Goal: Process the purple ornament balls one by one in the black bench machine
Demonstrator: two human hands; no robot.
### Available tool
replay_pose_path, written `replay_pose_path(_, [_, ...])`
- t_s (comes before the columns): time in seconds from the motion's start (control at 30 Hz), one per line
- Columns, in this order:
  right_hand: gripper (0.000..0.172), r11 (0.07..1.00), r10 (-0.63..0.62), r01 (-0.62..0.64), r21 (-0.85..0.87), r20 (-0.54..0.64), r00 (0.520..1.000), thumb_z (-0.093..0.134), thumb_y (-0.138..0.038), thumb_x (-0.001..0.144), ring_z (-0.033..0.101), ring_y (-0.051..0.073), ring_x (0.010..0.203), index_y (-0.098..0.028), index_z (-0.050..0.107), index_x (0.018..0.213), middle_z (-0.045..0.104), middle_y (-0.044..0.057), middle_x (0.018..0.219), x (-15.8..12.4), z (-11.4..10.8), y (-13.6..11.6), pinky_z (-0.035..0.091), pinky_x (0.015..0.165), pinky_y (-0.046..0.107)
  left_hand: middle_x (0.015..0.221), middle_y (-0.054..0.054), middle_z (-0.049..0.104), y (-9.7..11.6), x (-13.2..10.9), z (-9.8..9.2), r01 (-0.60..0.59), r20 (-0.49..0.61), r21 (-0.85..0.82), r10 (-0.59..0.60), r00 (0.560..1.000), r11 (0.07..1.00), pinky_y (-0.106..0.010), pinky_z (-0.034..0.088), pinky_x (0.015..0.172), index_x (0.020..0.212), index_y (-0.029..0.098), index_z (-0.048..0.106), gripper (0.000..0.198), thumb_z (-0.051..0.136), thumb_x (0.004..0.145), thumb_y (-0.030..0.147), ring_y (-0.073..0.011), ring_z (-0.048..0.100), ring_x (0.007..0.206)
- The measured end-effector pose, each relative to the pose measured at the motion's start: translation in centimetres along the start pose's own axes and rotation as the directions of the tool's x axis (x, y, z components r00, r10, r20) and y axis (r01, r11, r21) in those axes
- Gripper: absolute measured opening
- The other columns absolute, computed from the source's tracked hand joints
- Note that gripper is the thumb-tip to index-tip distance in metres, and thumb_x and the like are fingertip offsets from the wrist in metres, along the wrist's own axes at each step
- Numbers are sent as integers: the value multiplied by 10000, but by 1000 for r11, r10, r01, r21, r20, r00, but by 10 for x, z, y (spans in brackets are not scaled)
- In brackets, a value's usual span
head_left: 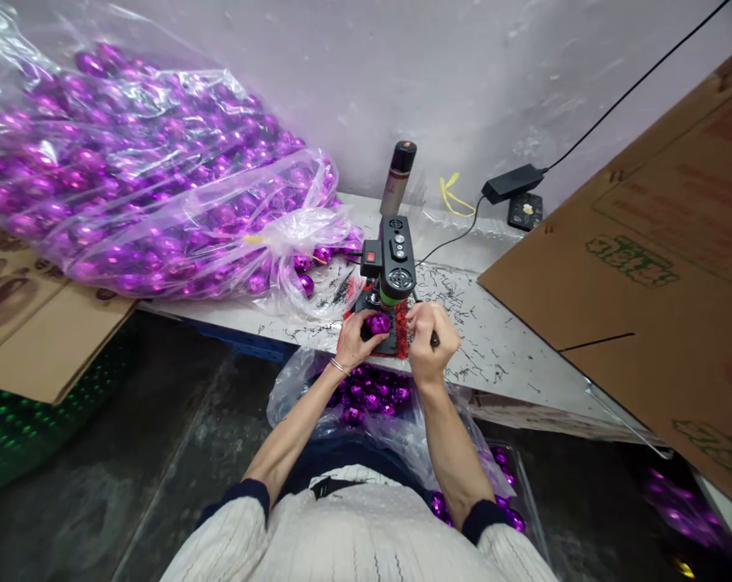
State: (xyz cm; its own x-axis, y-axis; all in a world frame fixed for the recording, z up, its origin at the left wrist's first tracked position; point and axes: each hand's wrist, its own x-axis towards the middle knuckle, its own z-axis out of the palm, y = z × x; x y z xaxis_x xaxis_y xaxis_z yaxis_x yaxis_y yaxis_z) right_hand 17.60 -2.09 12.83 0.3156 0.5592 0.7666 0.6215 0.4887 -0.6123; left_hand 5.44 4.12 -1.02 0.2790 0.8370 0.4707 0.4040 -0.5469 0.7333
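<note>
Beneath machine [395, 260], glossy purple ball [378, 324]

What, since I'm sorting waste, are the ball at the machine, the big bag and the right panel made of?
The ball: probably plastic or thin glass, metallic purple coat, mirror-sharp glints. The bag: thin clear plastic film, glossy and creased. The panel: brown cardboard, matte, printed, with a fold line.

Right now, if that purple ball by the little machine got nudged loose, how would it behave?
The purple ball looks round and glossy, so it would probably roll and feel slippery; the left hand cups it in place. It is likely light: a thin plastic bag holds a heap of them. Fragility I cannot judge.
</note>
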Motion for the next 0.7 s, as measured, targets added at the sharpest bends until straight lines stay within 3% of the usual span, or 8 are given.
replay_pose_path(0.1, [353,999,36,-37,9,39,999,451,-235,1010,591,137,670,-228,509,663,584,-5,674,11,-5,-9,466,661,304,1343,-154,660,9,-27,-9,-145,103,84,136,985,986,-541,438,1140,1383,207,555,526,687,917,412,-296,621,1282])
replay_pose_path(0.2, [321,1000,-23,23,11,29,999,453,-207,999,604,152,693,-226,535,689,603,5,694,3,-5,-1,465,668,320,1446,-163,592,19,-56,-19,-326,273,119,285,919,938,-562,376,1195,1437,233,535,573,658,927,462,-304,550,1379])
replay_pose_path(0.3, [295,997,-71,71,1,17,997,454,-169,986,609,155,697,-226,541,709,616,9,711,-11,-2,9,458,661,321,1471,-176,571,17,-52,-34,-388,280,108,347,895,915,-561,369,1201,1487,226,484,680,638,916,562,-317,526,1400])
replay_pose_path(0.37, [290,996,-92,92,3,15,996,459,-148,976,612,154,694,-225,536,707,615,6,705,-17,-1,12,455,656,318,1443,-171,596,6,-24,-51,-297,180,174,266,947,939,-552,371,1195,1489,214,478,576,556,978,467,-309,537,1383])
replay_pose_path(0.43, [289,995,-104,104,8,15,994,463,-138,968,616,157,689,-226,537,703,615,5,698,-19,-1,13,454,648,319,1413,-183,612,-10,18,-74,-84,49,319,72,996,944,-546,380,1174,1430,186,540,452,485,1000,312,-321,548,1357])
replay_pose_path(0.47, [287,994,-105,105,10,15,994,466,-137,964,618,159,687,-226,541,702,615,5,695,-19,0,12,454,644,320,1403,-209,610,-19,39,-86,40,-1,405,-44,999,914,-550,389,1151,1391,153,572,429,481,984,254,-346,553,1338])
replay_pose_path(0.57, [284,995,-100,100,11,18,995,468,-135,958,622,163,687,-227,549,702,612,3,685,-18,-1,10,459,640,322,1291,-277,646,-39,87,-116,226,30,637,-316,948,737,-582,396,1076,1318,63,604,428,571,922,223,-431,575,1253])
replay_pose_path(0.7, [287,995,-100,100,9,23,995,458,-140,962,627,167,691,-229,545,704,604,2,672,-19,0,11,471,645,326,1134,-285,681,-52,101,-129,279,31,754,-456,889,595,-569,413,1012,1328,19,576,529,620,933,369,-461,608,1150])
